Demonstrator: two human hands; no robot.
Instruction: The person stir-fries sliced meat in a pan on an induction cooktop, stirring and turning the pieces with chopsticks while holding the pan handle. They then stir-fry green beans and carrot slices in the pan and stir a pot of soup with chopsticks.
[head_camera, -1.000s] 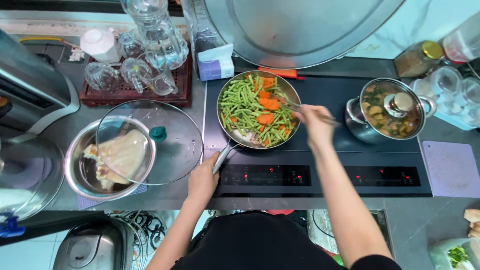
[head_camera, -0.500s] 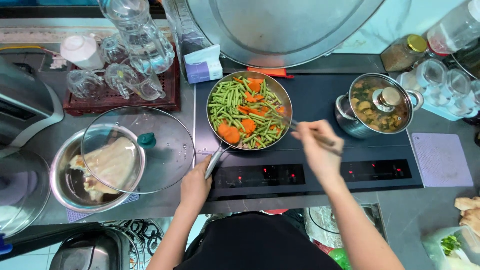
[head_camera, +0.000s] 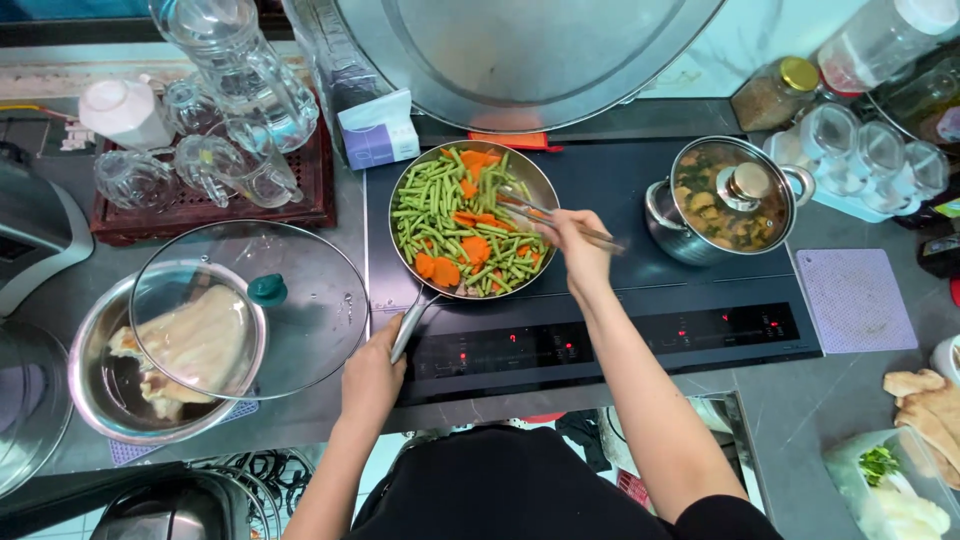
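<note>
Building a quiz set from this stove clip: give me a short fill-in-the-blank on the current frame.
1. The left hand grips the pan's ____.
2. The right hand holds a pair of ____ over the frying pan.
3. Among the green beans lie orange slices of ____.
4. The glass lid leans on a steel ____ left of the cooktop.

Missing words: handle; chopsticks; carrot; bowl

Home kitchen: induction hob (head_camera: 600, 340), pan (head_camera: 470, 220), pot (head_camera: 725, 200).
</note>
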